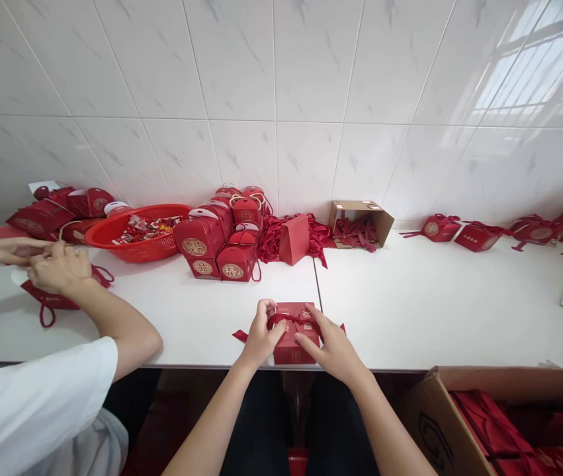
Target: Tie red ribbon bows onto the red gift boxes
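Note:
A small red gift box (295, 349) with gold lettering sits at the table's front edge, directly before me. Across its top runs a dark red ribbon (288, 318), its ends sticking out on both sides. My left hand (262, 334) is at the box's left side, thumb and index finger closed on the ribbon. On the right side, my right hand (329, 344) grips the box, its thumb lying on the top face and its index finger by the ribbon. The undersides of my fingers are partly hidden.
A co-worker's hands (60, 264) handle another red box at left. Along the wall stand a red basket (137, 251) of sweets, stacked red boxes (202, 241), loose ribbons (274, 241) and an open carton (385, 228). A large carton (427, 410) holds red boxes at lower right.

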Demonstrator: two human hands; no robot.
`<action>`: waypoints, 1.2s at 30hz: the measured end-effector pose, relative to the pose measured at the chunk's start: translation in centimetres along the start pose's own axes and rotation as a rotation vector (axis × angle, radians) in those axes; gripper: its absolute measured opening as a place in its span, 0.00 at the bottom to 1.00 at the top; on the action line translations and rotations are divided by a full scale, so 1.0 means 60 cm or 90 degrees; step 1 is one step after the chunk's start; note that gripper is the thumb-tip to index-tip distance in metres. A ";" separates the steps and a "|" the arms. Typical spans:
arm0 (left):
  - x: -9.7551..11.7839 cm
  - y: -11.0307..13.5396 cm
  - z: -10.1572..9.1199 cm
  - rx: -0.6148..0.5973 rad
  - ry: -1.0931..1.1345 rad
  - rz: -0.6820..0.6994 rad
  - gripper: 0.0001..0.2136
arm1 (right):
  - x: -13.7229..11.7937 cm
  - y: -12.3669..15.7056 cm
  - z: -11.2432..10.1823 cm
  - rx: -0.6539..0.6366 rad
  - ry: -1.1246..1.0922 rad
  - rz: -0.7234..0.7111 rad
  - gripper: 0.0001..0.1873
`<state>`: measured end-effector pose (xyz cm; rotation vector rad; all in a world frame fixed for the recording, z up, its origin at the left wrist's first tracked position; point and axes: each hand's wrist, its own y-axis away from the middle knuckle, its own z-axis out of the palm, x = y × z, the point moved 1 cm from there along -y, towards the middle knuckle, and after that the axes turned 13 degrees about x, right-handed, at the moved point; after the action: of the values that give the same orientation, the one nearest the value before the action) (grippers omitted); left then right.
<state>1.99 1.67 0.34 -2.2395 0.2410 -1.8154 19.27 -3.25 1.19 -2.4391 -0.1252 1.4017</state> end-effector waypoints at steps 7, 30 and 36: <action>-0.005 -0.015 -0.043 -0.039 -0.132 -0.028 0.10 | 0.040 -0.002 -0.043 0.070 -0.128 -0.010 0.07; 0.061 0.030 -0.010 -0.048 -0.178 0.087 0.11 | -0.047 -0.012 0.010 0.089 -0.130 0.079 0.05; 0.062 0.041 -0.013 -0.083 -0.260 0.205 0.13 | -0.057 -0.024 -0.003 0.040 -0.085 0.093 0.04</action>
<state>2.11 -1.77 3.26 -2.4252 0.6113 -1.1836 17.76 -2.73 4.56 -2.3436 0.0671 1.6060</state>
